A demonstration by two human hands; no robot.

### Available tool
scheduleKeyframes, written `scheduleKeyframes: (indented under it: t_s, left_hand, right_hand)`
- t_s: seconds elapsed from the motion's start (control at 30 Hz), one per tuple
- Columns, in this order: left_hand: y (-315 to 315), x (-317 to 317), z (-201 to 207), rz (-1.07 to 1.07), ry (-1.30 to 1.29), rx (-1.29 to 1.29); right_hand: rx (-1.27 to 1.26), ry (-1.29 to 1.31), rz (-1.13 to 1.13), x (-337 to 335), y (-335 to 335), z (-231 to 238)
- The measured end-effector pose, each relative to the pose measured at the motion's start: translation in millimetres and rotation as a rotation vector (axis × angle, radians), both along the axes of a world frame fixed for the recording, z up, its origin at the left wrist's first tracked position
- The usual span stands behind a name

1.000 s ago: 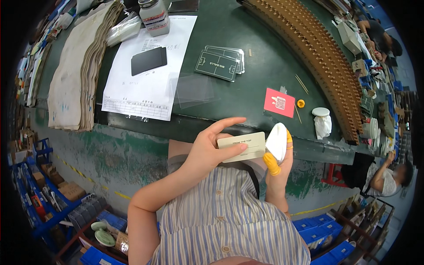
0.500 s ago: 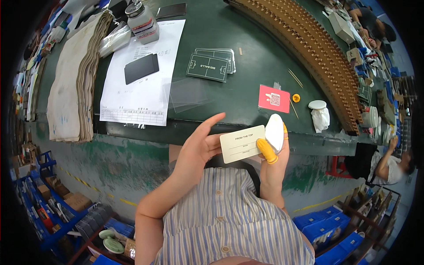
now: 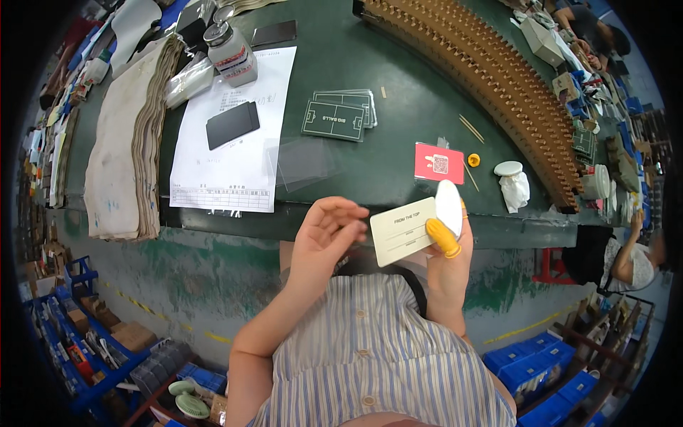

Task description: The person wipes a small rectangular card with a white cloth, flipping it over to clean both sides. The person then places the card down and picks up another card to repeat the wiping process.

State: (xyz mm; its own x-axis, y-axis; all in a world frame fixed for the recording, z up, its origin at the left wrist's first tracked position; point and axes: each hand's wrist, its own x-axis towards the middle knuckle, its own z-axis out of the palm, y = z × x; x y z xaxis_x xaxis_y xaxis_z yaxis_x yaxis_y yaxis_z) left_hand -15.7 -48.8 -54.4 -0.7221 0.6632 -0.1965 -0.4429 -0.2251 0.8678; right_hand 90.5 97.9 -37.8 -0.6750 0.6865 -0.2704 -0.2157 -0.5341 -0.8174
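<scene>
My right hand (image 3: 449,274), with yellow finger cots on its thumb and a fingertip, is closed on a cream card (image 3: 403,231) with dark print and ruled lines. In the same grip sits a white rounded pad (image 3: 447,209), partly over the card's right end. Close to the card's left edge, my left hand (image 3: 327,235) is open, fingers loosely curled and apart, holding nothing I can see. Beyond the hands lie a red card (image 3: 429,168) with a square code and a small stack of dark green cards (image 3: 331,121) with white pitch lines.
On the green table (image 3: 398,153) are a cloth-wrapped white pad (image 3: 512,186), a yellow finger cot (image 3: 474,160), thin sticks (image 3: 471,129) and clear sheets (image 3: 307,165). Black cards (image 3: 233,126) rest on a paper form (image 3: 226,179). A bottle (image 3: 232,54), cloth stack (image 3: 128,142) and slotted rack (image 3: 491,92) stand around.
My left hand has come away from the card and its fingers have curled. The right hand, with card and pad, has shifted slightly right and the card tilts more.
</scene>
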Motion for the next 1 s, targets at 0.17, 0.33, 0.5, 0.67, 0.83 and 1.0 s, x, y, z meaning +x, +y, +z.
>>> scheduleKeyframes:
  t_s: [0.17,0.33,0.5,0.67,0.83,1.0]
  left_hand:
    - [17.4,-29.4,11.7,-0.221,0.763,0.031]
    - [27.3,-39.1,23.7,-0.466,0.652,0.197]
    - [19.9,-35.4,16.5,-0.429,0.268,0.238]
    - [1.3,-32.1,34.6,-0.339,0.032,-0.039]
    - [0.0,-37.3,37.1,-0.365,0.099,-0.146]
    - [-2.2,-34.7,35.3,-0.264,0.114,-0.165]
  right_hand:
    - [-0.239,0.106,0.224,6.9,0.4,-3.9]
    - [-0.398,0.073,0.344,6.6,-15.9,6.1]
    - [-0.132,-0.001,0.251,7.5,-15.1,-0.5]
    - [0.358,-0.111,0.013,13.1,-2.4,-4.5]
    - [0.431,0.006,0.043,7.1,7.9,6.1]
    - [0.504,-0.006,0.108,-2.2,7.9,5.8]
